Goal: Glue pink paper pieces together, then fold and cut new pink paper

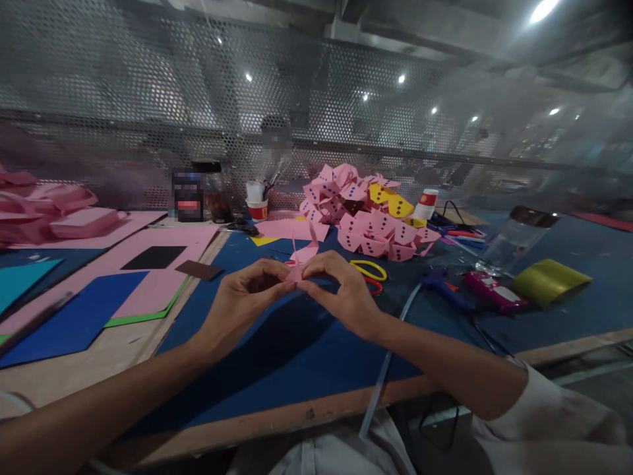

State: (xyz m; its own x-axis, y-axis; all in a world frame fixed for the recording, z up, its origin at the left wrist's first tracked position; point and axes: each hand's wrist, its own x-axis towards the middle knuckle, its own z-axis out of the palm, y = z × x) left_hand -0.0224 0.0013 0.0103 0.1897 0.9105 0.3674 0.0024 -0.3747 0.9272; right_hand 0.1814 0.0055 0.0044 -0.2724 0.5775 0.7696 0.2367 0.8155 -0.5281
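Note:
Between both hands, above the blue table mat (237,356), is a small folded piece of pink paper (304,254) with thin strips standing up from it. My left hand (247,297) pinches its left side between thumb and fingers. From the right, my right hand (343,290) pinches the other side, fingertips close to those of the left. The lower part of the paper is hidden by the fingers. Just behind my right hand lie scissors with yellow and red handle loops (370,270). Beyond the hands rises a heap of folded pink paper pieces (341,191) with dark diamond marks.
On the left lie pink sheets (158,287), a blue sheet (93,316) and more pink paper pieces (44,208). A glue gun (448,290) with a clear glue stick, a yellow roll (551,282) and a tilted clear jar (517,237) occupy the right. A perforated metal screen (316,99) stands behind.

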